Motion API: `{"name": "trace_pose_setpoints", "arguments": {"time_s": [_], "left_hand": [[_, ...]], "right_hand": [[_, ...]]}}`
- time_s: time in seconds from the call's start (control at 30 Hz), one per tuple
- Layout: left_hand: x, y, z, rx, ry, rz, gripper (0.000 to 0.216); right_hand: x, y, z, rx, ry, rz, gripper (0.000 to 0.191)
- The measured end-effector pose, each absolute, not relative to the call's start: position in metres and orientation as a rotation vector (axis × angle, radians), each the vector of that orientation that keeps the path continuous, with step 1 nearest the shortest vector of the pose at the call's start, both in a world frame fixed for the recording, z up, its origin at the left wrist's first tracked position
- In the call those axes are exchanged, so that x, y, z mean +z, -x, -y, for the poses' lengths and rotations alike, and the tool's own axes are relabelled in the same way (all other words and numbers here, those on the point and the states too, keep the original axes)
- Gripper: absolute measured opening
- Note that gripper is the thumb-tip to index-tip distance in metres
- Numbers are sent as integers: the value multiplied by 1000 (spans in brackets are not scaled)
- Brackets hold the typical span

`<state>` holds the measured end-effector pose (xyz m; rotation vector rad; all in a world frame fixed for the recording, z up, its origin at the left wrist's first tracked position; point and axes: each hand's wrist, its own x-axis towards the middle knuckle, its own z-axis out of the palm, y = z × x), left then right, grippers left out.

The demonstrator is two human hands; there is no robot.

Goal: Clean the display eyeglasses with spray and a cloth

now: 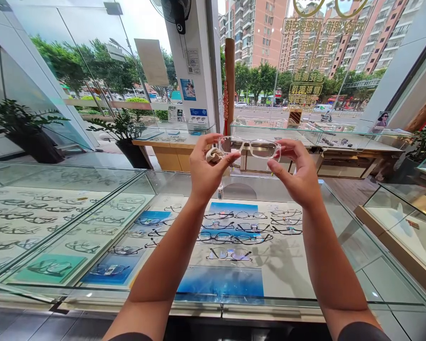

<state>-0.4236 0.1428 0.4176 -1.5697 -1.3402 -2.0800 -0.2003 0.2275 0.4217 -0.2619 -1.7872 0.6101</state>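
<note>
Glasses (246,141) held up between left hand (208,166) and right hand (300,171).
Each hand pinches one end, probably leaving the lenses open to light; left also grips cloth (214,155). Frames (230,255) lie below both, inside the case (287,302).

Bright daylight thru windows (307,57), pale sky (139,20), glare on glass showcase (284,290), soft shadows w/in, edges stretched

Dark short sleeves (360,331); bare forearms (335,255), bare hands (301,177).
</note>
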Motion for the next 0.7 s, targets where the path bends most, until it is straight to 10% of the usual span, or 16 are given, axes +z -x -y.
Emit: {"name": "trace_pose_setpoints", "arguments": {"time_s": [0.7], "left_hand": [[415,420,-143,-1930,1557,1088,54]], "right_hand": [[418,200,-242,421,299,1751,43]]}}
